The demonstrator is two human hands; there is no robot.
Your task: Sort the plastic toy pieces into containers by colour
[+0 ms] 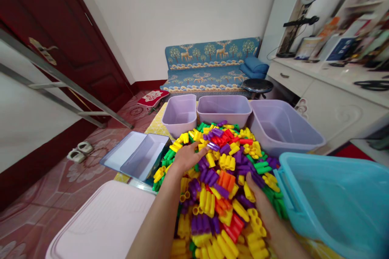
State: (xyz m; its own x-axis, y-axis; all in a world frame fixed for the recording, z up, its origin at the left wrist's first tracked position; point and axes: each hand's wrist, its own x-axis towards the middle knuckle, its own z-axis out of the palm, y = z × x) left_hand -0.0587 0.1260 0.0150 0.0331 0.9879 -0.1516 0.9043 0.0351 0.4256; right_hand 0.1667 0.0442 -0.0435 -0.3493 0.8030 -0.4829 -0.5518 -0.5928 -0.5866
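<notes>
A large heap of plastic tube-shaped building pieces (209, 202) in yellow, purple, green, red and orange lies in front of me. My left hand (189, 157) rests over the heap's upper left, fingers and thumb apart, close to a shiny purple piece (213, 146). Whether its fingertips touch that piece, I cannot make out. On the right side of the heap, my right hand (255, 188) reaches in among yellow and purple pieces, beside a yellow piece (249, 192). Most of its fingers are hidden from view.
Three lilac bins (225, 118) stand in a row behind the heap. A turquoise tub (334, 162) is at the right. A grey-blue container (138, 154) and a pale pink lid (103, 222) lie at the left. Beyond are a blue sofa (209, 77) and a leaning ladder (57, 85).
</notes>
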